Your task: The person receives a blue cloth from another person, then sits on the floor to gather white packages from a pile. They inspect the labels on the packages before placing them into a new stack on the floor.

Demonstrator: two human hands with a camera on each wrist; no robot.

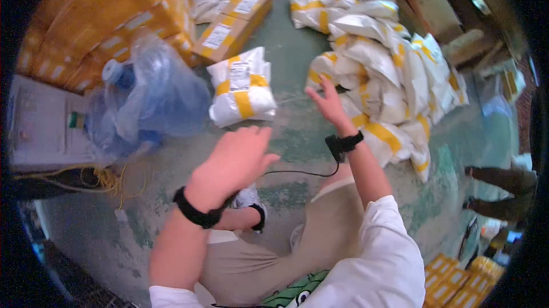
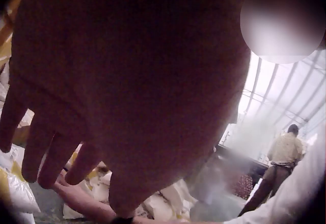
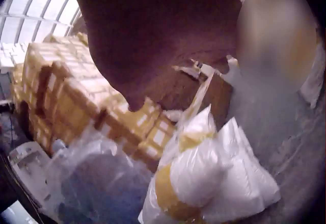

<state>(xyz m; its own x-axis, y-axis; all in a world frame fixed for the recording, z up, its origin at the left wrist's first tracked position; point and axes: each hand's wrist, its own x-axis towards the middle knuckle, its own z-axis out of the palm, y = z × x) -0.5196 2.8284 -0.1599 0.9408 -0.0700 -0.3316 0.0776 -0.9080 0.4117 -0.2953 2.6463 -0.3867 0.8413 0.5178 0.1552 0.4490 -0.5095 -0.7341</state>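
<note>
In the head view the left hand (image 1: 231, 156) hovers just below a white parcel with yellow tape (image 1: 245, 102) and a printed label; its fingers are extended and it holds nothing. The right hand (image 1: 330, 105) is raised beside the left edge of a heap of white taped bags (image 1: 372, 68), fingers spread and empty. In the left wrist view, the left hand (image 2: 102, 91) shows dark with its fingers apart. The right wrist view has the right hand (image 3: 163, 35) above, with white parcels (image 3: 204, 178) below it; its fingers are mostly hidden there.
A long cardboard box (image 1: 233, 22) lies beyond the single parcel. Blue water jugs in clear plastic (image 1: 171, 88) and stacked yellow-taped boxes (image 1: 114, 16) stand at the left. A yellow cord (image 1: 108, 176) lies lower left. Another person (image 2: 285, 152) stands in the background.
</note>
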